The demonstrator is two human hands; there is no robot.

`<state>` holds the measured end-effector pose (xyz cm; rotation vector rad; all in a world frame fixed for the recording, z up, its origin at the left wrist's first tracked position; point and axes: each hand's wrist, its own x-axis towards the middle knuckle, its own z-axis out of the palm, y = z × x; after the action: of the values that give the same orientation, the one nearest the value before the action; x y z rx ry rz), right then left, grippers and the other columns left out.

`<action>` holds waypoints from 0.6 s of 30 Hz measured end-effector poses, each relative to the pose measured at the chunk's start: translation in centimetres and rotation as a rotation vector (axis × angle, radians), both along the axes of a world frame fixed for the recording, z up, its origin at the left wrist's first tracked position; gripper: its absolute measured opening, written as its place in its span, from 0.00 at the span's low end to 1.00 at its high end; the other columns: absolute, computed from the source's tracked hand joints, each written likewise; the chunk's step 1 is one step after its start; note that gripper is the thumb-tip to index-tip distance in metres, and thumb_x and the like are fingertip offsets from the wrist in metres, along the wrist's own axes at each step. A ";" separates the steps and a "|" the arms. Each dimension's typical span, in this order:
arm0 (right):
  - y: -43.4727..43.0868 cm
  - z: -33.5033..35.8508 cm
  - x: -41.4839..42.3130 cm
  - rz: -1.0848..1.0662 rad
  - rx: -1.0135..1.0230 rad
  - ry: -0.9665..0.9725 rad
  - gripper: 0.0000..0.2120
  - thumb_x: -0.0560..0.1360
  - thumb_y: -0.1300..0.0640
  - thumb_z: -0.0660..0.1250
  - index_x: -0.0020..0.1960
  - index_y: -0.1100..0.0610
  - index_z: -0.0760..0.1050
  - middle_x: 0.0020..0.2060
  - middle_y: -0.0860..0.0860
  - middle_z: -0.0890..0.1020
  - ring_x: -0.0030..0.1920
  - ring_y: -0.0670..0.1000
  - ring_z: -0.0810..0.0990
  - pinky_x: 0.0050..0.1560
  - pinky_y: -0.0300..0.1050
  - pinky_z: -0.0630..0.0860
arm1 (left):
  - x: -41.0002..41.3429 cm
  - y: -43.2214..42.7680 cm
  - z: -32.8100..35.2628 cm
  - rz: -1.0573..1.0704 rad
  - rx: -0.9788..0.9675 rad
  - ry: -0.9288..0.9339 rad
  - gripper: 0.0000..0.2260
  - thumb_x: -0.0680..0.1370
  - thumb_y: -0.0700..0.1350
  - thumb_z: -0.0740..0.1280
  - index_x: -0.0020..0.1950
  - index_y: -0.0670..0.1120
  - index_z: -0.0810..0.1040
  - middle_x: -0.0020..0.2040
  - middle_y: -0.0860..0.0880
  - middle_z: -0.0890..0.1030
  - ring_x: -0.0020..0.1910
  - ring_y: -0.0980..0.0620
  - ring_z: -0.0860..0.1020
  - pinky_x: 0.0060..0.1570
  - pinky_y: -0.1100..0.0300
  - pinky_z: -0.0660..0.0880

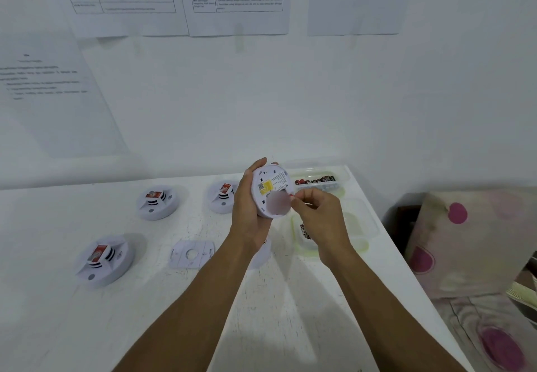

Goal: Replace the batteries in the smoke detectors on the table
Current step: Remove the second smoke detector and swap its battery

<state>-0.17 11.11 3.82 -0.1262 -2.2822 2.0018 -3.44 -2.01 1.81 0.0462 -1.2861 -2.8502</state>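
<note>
Over the table, near its right edge, hands touch a detector.

Two arms are seen: the left arm and the right arm. Both are slim and are bare as far as can be seen. The left hand and the right hand are bare too. The nails are too small to be made out.

Near left: near detector on counter, mounting plate to its right.
Right edge: battery box behind second box.
</note>
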 end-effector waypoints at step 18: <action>8.4 -1.0 -5.7 0.250 0.667 -0.094 0.05 0.71 0.61 0.73 0.42 0.52 0.80 0.40 0.50 0.85 0.39 0.49 0.81 0.36 0.39 0.73 | -0.2 0.6 -0.3 -0.044 0.061 0.002 0.19 0.74 0.53 0.64 0.63 0.49 0.77 0.66 0.44 0.76 0.64 0.45 0.75 0.65 0.48 0.71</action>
<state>-5.88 19.54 2.85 0.1285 -3.0069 1.2211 -3.62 -1.41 1.55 0.0163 -1.2156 -2.9254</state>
